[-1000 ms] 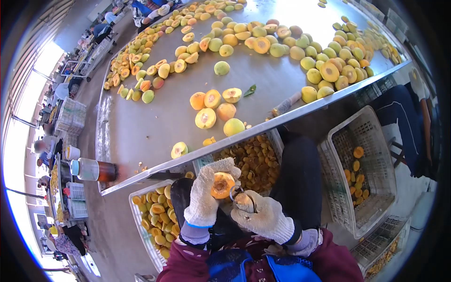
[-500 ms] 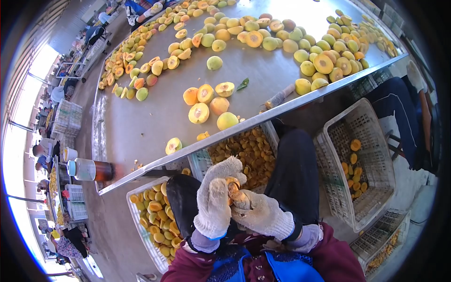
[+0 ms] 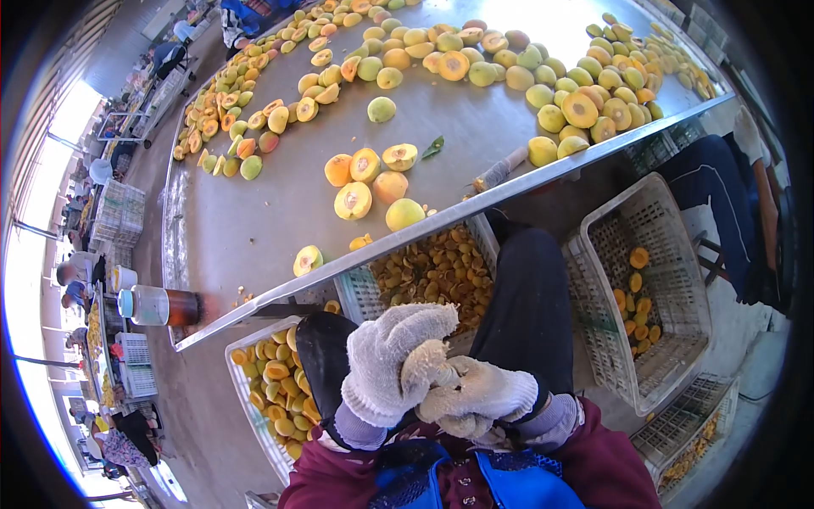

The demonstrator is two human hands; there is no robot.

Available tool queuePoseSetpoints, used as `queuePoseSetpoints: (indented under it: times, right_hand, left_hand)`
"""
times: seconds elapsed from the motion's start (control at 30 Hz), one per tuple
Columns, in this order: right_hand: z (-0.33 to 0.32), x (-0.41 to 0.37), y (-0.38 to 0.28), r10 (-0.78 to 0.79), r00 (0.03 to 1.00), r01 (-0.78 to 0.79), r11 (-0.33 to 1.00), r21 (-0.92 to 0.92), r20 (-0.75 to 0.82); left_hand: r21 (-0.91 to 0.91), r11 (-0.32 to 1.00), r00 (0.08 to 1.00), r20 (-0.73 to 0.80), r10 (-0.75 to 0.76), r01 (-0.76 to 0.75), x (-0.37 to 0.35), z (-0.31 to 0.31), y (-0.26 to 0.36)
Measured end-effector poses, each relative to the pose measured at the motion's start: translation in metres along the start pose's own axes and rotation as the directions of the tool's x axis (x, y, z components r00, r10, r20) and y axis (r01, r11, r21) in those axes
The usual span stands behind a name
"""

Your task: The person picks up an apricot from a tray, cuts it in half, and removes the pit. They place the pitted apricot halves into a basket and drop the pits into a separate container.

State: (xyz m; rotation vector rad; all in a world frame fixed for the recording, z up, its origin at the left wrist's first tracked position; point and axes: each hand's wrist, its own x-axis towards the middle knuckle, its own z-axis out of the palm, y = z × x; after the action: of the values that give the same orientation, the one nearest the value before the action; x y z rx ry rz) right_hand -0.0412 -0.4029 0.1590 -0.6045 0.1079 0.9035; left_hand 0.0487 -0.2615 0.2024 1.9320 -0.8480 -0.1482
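Observation:
My left hand (image 3: pixel 392 363) and my right hand (image 3: pixel 482 393), both in whitish knitted gloves, meet over my lap. The left fingers are curled, and the left thumb presses against the right hand's fingers. My right hand is closed too, tucked against the left. Whatever lies between them is hidden by the gloves. Just beyond, a crate of small orange-brown fruit pieces (image 3: pixel 432 276) stands between my knees. Beside my left leg is a white crate (image 3: pixel 246 399) filled with yellow-orange fruit halves (image 3: pixel 275 373). On the table in front lie several cut peaches (image 3: pixel 353 201).
A metal table (image 3: pixel 254 229) carries heaps of peaches (image 3: pixel 585 106), a leaf (image 3: pixel 433 147) and a tool with a wrapped handle (image 3: pixel 500 172). Its edge runs before my knees. At right stands a crate (image 3: pixel 649 356) near a seated person's leg (image 3: pixel 716 204). A jar (image 3: pixel 161 305) is at left.
Orange fruit showed between my gloves earlier; now it is out of sight. The left hand has turned over and its fingers have curled. My right hand has turned down slightly.

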Motion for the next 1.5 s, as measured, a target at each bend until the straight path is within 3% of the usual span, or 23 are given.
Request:
queuePoseSetpoints:
  times: [0.03, 0.23, 0.3, 0.37, 0.4, 0.43, 0.47, 0.53, 0.6, 0.63, 0.7, 0.73, 0.8, 0.87, 0.9, 0.97, 1.03, 1.1, 1.17, 1.23, 1.27, 1.33, 1.5]
  right_hand:
    - [0.002, -0.001, -0.004, 0.029, 0.999, -0.029, 1.000, -0.005, -0.017]
    - [0.000, -0.002, 0.000, 0.031, 0.998, -0.031, 1.000, 0.007, -0.049]
    - [0.000, -0.003, -0.001, 0.022, 1.000, -0.023, 0.999, -0.048, -0.014]
    - [0.000, 0.000, 0.001, 0.003, 0.997, -0.006, 0.999, -0.040, -0.076]
    - [0.001, 0.003, 0.000, 0.090, 0.991, -0.087, 0.995, 0.038, -0.095]
    - [0.002, 0.005, 0.000, 0.091, 0.991, -0.088, 0.995, 0.038, -0.094]
    - [0.003, 0.006, 0.000, 0.083, 0.989, -0.081, 0.997, 0.019, -0.121]
    - [0.001, 0.006, 0.002, 0.069, 0.986, -0.070, 0.998, 0.000, -0.152]
    - [-0.004, 0.005, 0.007, 0.085, 0.996, -0.084, 0.985, 0.152, 0.001]
    - [-0.005, 0.008, 0.015, 0.087, 0.996, -0.086, 0.985, 0.153, 0.001]
    - [-0.007, 0.016, 0.032, -0.241, 0.969, 0.247, 0.960, 0.130, -0.058]
    - [-0.012, 0.015, 0.030, -0.240, 0.969, 0.246, 0.960, 0.132, -0.059]
    - [-0.022, 0.010, 0.021, -0.097, 0.941, 0.011, 0.966, 0.259, 0.324]
    - [-0.013, 0.006, 0.023, -0.151, 0.970, 0.092, 0.954, 0.286, 0.191]
    - [-0.008, 0.005, 0.023, -0.198, 0.979, 0.173, 0.938, 0.300, 0.056]
    - [-0.003, 0.005, 0.023, -0.217, 0.975, 0.194, 0.934, 0.300, 0.043]
    - [-0.004, 0.007, 0.024, -0.238, 0.971, 0.218, 0.930, 0.297, 0.033]
    - [-0.008, 0.011, 0.029, -0.207, 0.967, 0.159, 0.945, 0.285, 0.148]
    - [-0.011, 0.008, 0.031, -0.168, 0.971, 0.111, 0.947, 0.301, 0.169]
    - [-0.009, 0.007, 0.028, -0.126, 0.974, 0.061, 0.947, 0.316, 0.188]
    - [-0.003, 0.004, 0.022, -0.165, 0.972, 0.106, 0.944, 0.314, 0.169]
    - [-0.004, 0.005, 0.018, -0.204, 0.968, 0.150, 0.940, 0.308, 0.149]
    - [-0.008, 0.015, 0.014, -0.165, 0.971, 0.135, 0.975, 0.176, 0.170]
  left_hand:
    - [0.104, 0.985, 0.991, 0.011, 0.136, -0.136, -0.001, 0.000, -0.001]
    - [0.336, 0.937, 0.992, 0.116, 0.057, -0.093, 0.006, -0.001, 0.006]
    - [0.284, 0.860, 0.904, 0.073, 0.422, -0.424, 0.005, -0.003, 0.002]
    - [0.297, 0.879, 0.927, 0.095, 0.362, -0.374, 0.007, 0.000, 0.001]
    - [0.152, 0.986, 0.990, 0.132, 0.052, -0.072, 0.009, 0.000, 0.001]
    - [0.023, 0.967, 0.944, 0.210, -0.253, 0.254, 0.010, 0.000, 0.001]
    - [-0.136, 0.910, 0.901, 0.257, -0.350, 0.392, 0.006, 0.002, -0.009]
    - [-0.127, 0.920, 0.909, 0.253, -0.332, 0.372, 0.006, 0.002, -0.004]
    - [-0.117, 0.925, 0.913, 0.247, -0.325, 0.361, 0.006, 0.000, -0.004]
    - [-0.137, 0.957, 0.939, 0.267, -0.215, 0.258, 0.007, -0.004, -0.005]
    - [-0.157, 0.976, 0.953, 0.284, -0.103, 0.153, 0.006, -0.006, -0.011]
    - [-0.203, 0.979, 0.968, 0.248, 0.022, 0.030, 0.004, -0.005, -0.018]
    - [-0.246, 0.964, 0.967, 0.208, 0.150, -0.096, 0.002, -0.002, -0.021]
    - [-0.495, 0.836, 0.966, 0.209, -0.150, 0.237, -0.003, 0.006, -0.017]
    - [-0.497, 0.835, 0.966, 0.210, -0.150, 0.237, -0.002, 0.008, -0.014]
    - [-0.480, 0.735, 0.877, 0.297, -0.378, 0.480, -0.001, 0.009, -0.005]
    - [-0.433, 0.793, 0.899, 0.292, -0.327, 0.429, -0.005, 0.008, -0.011]
    - [-0.630, 0.754, 0.982, 0.149, -0.117, 0.185, -0.015, 0.013, -0.025]
    - [-0.719, 0.662, 0.977, 0.140, -0.163, 0.213, -0.021, 0.020, -0.020]
    - [-0.822, 0.427, 0.878, 0.169, -0.448, 0.376, -0.028, 0.026, -0.018]
    - [-0.823, 0.426, 0.878, 0.167, -0.448, 0.374, -0.026, 0.027, -0.019]
    - [-0.897, 0.221, 0.883, 0.283, -0.375, 0.382, -0.019, 0.029, -0.025]
    - [-0.895, 0.144, 0.805, 0.298, -0.514, 0.423, -0.012, 0.027, -0.019]
